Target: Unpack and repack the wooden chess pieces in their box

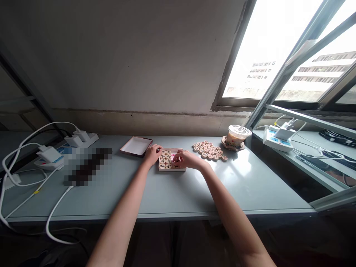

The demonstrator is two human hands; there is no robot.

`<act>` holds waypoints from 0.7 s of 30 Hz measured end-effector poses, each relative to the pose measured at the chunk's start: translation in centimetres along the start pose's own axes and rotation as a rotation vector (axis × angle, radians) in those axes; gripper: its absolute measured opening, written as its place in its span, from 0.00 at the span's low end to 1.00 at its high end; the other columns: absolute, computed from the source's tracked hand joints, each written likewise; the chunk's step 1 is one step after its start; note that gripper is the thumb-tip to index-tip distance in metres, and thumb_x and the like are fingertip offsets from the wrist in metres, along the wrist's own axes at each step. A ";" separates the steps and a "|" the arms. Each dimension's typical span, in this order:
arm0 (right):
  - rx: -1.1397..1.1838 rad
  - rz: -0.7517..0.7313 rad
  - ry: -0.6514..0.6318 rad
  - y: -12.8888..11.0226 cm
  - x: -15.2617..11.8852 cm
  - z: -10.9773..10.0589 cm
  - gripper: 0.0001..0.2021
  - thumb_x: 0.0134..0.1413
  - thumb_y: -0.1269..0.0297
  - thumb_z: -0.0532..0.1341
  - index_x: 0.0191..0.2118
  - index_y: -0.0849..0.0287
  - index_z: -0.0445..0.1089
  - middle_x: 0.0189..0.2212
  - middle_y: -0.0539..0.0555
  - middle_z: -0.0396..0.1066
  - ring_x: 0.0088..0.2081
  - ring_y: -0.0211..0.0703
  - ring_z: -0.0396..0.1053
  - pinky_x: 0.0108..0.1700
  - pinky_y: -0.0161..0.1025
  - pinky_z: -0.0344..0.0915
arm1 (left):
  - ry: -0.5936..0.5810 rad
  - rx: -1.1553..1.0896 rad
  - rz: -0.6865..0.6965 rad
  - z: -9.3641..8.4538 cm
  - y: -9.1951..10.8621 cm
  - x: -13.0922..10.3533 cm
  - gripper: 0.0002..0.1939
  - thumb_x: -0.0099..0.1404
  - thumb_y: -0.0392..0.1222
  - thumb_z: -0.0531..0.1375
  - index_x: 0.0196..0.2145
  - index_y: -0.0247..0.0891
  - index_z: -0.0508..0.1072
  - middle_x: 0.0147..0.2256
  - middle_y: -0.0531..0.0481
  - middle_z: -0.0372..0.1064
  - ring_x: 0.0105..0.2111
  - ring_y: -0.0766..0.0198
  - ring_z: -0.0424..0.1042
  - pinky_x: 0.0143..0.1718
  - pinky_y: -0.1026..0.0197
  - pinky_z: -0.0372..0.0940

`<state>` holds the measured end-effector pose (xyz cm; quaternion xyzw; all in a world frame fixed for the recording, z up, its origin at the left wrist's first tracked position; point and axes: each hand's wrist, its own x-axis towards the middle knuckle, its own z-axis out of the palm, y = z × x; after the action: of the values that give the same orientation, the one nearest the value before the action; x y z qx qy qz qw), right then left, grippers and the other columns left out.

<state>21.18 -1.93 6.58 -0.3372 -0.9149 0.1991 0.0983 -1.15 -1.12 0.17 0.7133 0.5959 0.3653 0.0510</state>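
A small shallow box (pixel 172 170) stands on the desk in front of me, with round wooden Chinese chess pieces (pixel 163 161) lined up in its left columns. My left hand (pixel 152 155) is at the box's left side, its fingers curled onto the upper left edge. My right hand (pixel 185 158) reaches over the box's right part, fingers bent together in a pinch at a piece, which they mostly hide. Right of the box, several loose Chinese chess pieces (pixel 210 150) lie in a flat cluster. Behind my left hand rests the box's lid (pixel 137 145), inside up.
A lidded plastic drink cup (pixel 237 137) with a straw stands at the back right. White chargers and cables fill the left side, near a power strip (pixel 89 140) and a blurred-out patch (pixel 87 167). Another power strip (pixel 278 139) sits on the right-hand shelf, beside a metal frame.
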 end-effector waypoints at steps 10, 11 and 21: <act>-0.054 0.056 0.046 0.5 -0.3 0.2 0.11 0.49 0.74 0.62 0.40 0.59 0.76 0.39 0.56 0.68 0.33 0.37 0.66 0.38 0.32 0.63 | -0.014 -0.009 -0.012 -0.2 0.3 -0.1 0.09 0.60 0.35 0.53 0.33 0.37 0.73 0.37 0.47 0.72 0.37 0.61 0.70 0.43 0.59 0.65; -0.068 0.047 0.074 0.3 -0.2 0.3 0.10 0.51 0.73 0.61 0.39 0.59 0.76 0.39 0.56 0.67 0.33 0.37 0.66 0.38 0.32 0.63 | -0.013 -0.007 -0.014 -0.2 0.3 -0.1 0.09 0.60 0.35 0.53 0.33 0.38 0.73 0.37 0.47 0.72 0.37 0.61 0.70 0.43 0.59 0.65; -0.313 0.271 0.241 3.9 -2.7 -2.6 0.07 0.54 0.64 0.59 0.37 0.57 0.73 0.37 0.55 0.70 0.37 0.42 0.66 0.42 0.38 0.58 | -0.017 -0.015 -0.019 -0.3 0.3 0.0 0.09 0.60 0.36 0.53 0.33 0.37 0.73 0.37 0.47 0.72 0.36 0.61 0.70 0.42 0.59 0.64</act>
<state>26.29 -0.27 7.10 -0.4893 -0.8626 0.0247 0.1257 -1.06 -1.37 0.54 0.7104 0.5994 0.3632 0.0647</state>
